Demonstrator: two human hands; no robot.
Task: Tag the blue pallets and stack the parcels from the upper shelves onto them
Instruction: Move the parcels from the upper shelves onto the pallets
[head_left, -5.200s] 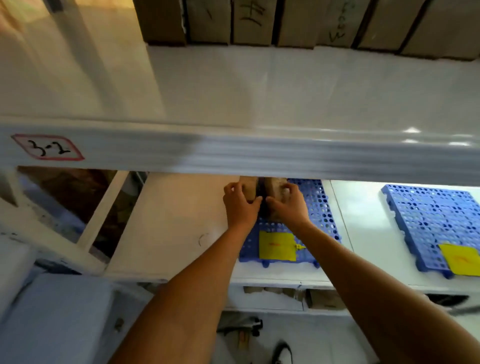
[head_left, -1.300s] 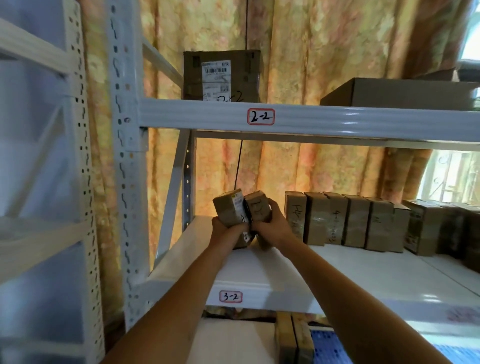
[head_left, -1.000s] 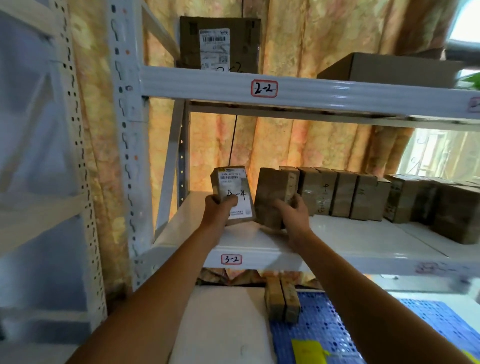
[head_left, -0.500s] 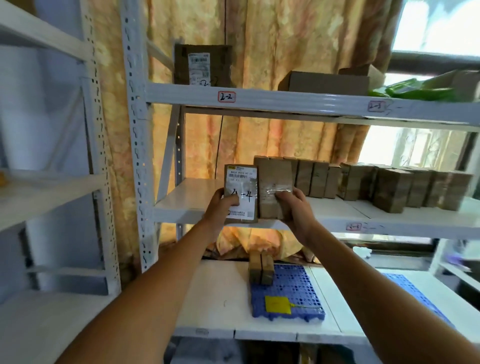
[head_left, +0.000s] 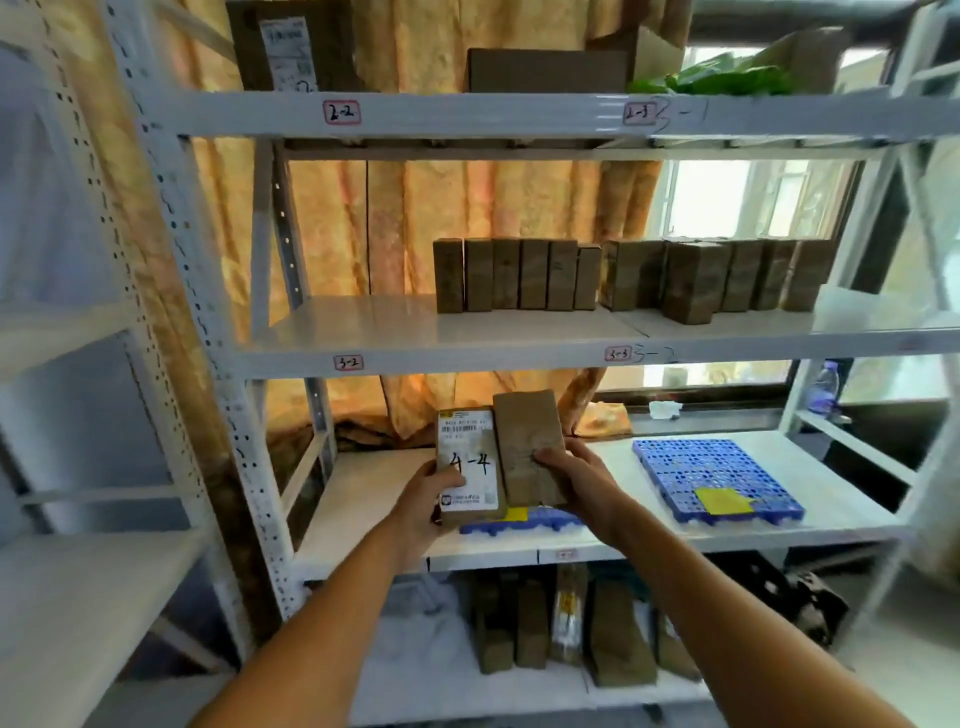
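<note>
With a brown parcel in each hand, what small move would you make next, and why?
Probably lower both onto the blue plastic pallet just beneath them. The left hand grips the brown labelled parcel marked 4-4, the right hand the plain brown parcel, and both hang over that pallet.

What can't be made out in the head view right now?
- Left blue pallet: mostly hidden behind the two held parcels; only its front edge shows, so any parcels on it can't be seen.
- Plain parcel in the right hand: no readable marking.
- Labelled parcel in the left hand: "4-4" is legible, the printed text is too small.
- Parcels on shelf 3-2: writing blurred.
</note>
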